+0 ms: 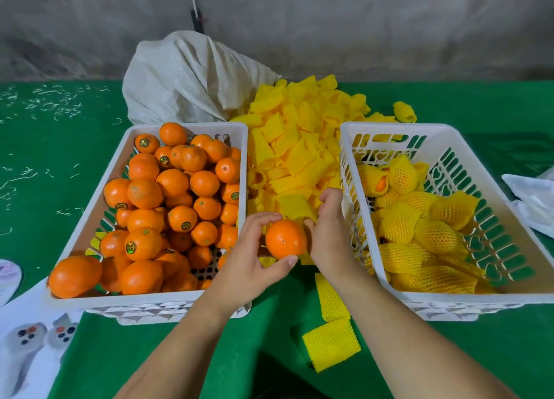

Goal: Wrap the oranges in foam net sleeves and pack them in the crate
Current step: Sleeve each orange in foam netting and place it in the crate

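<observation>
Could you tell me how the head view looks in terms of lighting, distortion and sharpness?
Head view: soft, even light with no harsh glare; wide-angle lens bends the table edge and stretches the crates outward; centre sharp on the orange in the left hand, corners slightly soft.

I see a green tabletop carrying a white crate of bare oranges at left, a white crate of wrapped oranges at right, a heap of yellow foam sleeves between them, a white sack far behind, and two loose sleeves near me.
</observation>
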Available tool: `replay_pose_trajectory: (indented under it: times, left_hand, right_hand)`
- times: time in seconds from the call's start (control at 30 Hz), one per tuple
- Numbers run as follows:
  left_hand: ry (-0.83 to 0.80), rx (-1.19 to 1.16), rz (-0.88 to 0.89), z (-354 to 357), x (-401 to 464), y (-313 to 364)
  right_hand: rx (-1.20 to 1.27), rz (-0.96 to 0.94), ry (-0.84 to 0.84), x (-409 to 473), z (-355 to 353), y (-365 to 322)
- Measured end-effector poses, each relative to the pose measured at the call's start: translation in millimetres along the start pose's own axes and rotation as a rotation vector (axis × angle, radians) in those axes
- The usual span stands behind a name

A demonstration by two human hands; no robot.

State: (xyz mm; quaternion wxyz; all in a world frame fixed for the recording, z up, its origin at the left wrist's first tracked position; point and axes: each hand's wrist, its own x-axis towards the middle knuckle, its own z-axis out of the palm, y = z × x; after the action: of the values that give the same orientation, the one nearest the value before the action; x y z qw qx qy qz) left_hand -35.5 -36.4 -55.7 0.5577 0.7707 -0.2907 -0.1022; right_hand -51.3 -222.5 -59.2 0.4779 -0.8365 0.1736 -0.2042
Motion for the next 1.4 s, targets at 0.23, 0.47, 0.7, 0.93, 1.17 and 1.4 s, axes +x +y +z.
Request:
replay_pose_trajectory:
  times: [0.23, 0.47, 0.7, 0.93, 1.17, 1.4]
  left_hand:
    - [-0.099, 0.164, 0.081, -0.9, 1.7, 0.5]
    - [-0.191, 0.329, 0.093, 2.4, 0.2, -2.1]
    - [-0.176, 0.203, 0.087, -0.2, 3.1, -4.0]
    - [0.044, 0.189, 0.012, 5.2, 5.9, -5.5]
    - [0.201, 0.219, -0.022, 10.7, 6.1, -7.6]
    - [0.326, 0.16, -0.097, 13.8, 14.5, -5.5]
  right_hand:
    - [-0.125, -0.155, -0.213, 3.2, -1.3, 9.9]
    - [-0.134, -0.226, -0.203, 14.4, -12.1, 3.2]
    - [-0.15, -0.273, -0.226, 17.6, -17.8, -12.3]
    - [-0.171, -0.347, -0.183, 10.7, -21.6, -2.8]
    - [-0.184, -0.292, -0.048, -22.2, -17.2, 18.2]
    - [-0.2, -0.493, 0.098, -36.0, -11.0, 0.0]
